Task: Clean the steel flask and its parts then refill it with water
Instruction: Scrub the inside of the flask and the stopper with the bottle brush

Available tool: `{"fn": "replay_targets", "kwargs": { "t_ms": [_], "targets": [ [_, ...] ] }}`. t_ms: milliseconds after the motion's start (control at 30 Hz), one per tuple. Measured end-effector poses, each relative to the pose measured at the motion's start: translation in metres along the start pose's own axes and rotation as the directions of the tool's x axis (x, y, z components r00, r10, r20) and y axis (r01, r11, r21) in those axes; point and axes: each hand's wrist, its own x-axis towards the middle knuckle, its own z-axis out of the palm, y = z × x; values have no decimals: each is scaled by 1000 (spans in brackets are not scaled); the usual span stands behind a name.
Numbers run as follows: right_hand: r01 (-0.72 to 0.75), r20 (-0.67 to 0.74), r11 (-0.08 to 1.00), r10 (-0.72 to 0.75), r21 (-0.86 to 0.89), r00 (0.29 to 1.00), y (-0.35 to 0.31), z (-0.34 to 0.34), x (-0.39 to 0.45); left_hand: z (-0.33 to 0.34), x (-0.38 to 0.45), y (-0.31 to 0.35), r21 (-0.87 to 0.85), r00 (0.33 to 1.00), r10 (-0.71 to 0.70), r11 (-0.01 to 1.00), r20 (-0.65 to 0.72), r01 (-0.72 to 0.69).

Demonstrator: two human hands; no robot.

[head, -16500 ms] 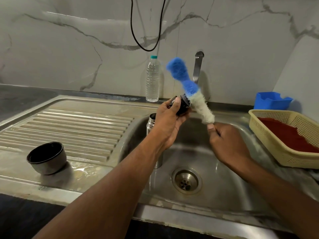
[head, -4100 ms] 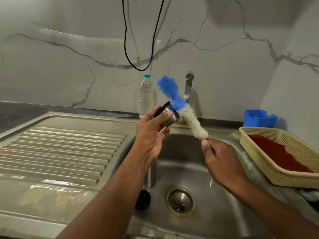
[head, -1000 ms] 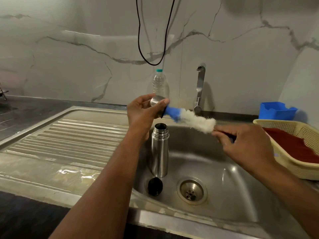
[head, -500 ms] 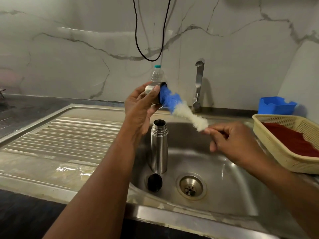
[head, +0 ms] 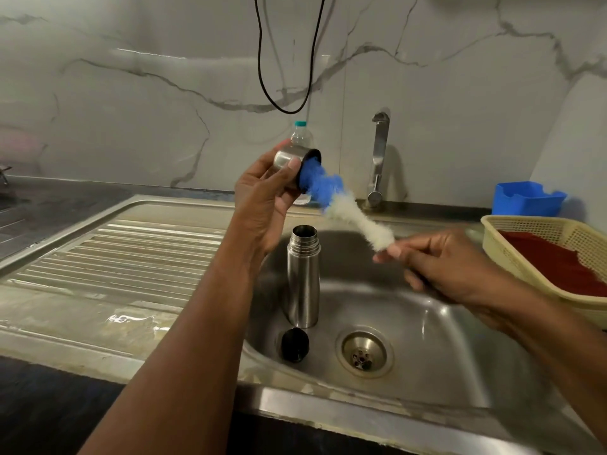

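My left hand [head: 262, 205] holds the small steel flask cup [head: 289, 160] tilted on its side above the sink's left edge, its mouth turned to the right. A blue and white bottle brush [head: 338, 201] has its blue tip inside the cup. My right hand [head: 450, 267] grips the brush by its handle end. The open steel flask [head: 303, 275] stands upright in the sink basin [head: 427, 326], below the cup. A black stopper [head: 295, 344] lies on the basin floor just in front of the flask.
The drain [head: 364, 354] sits right of the stopper. A steel tap [head: 378, 159] and a clear water bottle [head: 300, 139] stand at the back wall. A yellow basket with a red cloth [head: 545, 254] and a blue tub [head: 525, 198] lie at right. Ribbed drainboard [head: 124, 254] at left.
The brush's blue tip stays in the cup while its handle end has swung lower and to the right. My left hand still holds the cup at about the same height.
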Motion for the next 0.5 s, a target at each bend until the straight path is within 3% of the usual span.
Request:
{"fn": "replay_targets", "kwargs": {
  "t_ms": [33, 67, 100, 167, 233, 267, 300, 333, 367, 400, 433, 467, 500],
  "targets": [
    [151, -166, 926, -219, -345, 962, 3, -1, 0, 2, -1, 0, 102, 998, 5, 995, -66, 2],
    [183, -229, 750, -410, -636, 883, 6, -3, -1, 5, -4, -2, 222, 990, 5, 975, -144, 27],
    [156, -249, 579, -557, -800, 792, 8, -4, -2, 10, -6, -6, 322, 973, 6, 944, -231, 71],
    [120, -227, 424, -678, -898, 699, 10, -5, -3, 17, -9, -13, 435, 925, 28, 888, -379, 151],
    [94, -223, 381, -705, -920, 673, 10, -3, -4, 18, -8, -13, 474, 898, 60, 863, -437, 173],
    [105, -218, 395, -688, -912, 692, 10, 1, -4, 17, -7, -10, 467, 899, 67, 870, -432, 160],
    [131, -220, 458, -635, -879, 740, 9, 5, -5, 15, -6, -9, 440, 913, 61, 888, -404, 135],
    [162, -220, 605, -507, -780, 833, 6, 7, -4, 13, -4, -9, 394, 936, 55, 915, -349, 93],
    [141, -196, 808, -301, -572, 933, 2, 7, -2, 11, -3, -8, 330, 962, 51, 943, -269, 43],
    [20, -123, 962, -55, -274, 991, -1, 6, -1, 10, -4, -6, 251, 984, 42, 968, -175, 4],
    [-177, 28, 984, 177, 14, 984, -6, 7, -2, 9, -4, -5, 164, 996, 32, 986, -86, -18],
    [-299, 136, 935, 276, 192, 951, -8, 9, -2, 8, -3, -4, 86, 1000, 26, 996, -16, -24],
    [-331, 172, 906, 293, 263, 940, -9, 11, -2, 5, -2, -3, 36, 1000, 20, 999, 20, -20]
  ]
}}
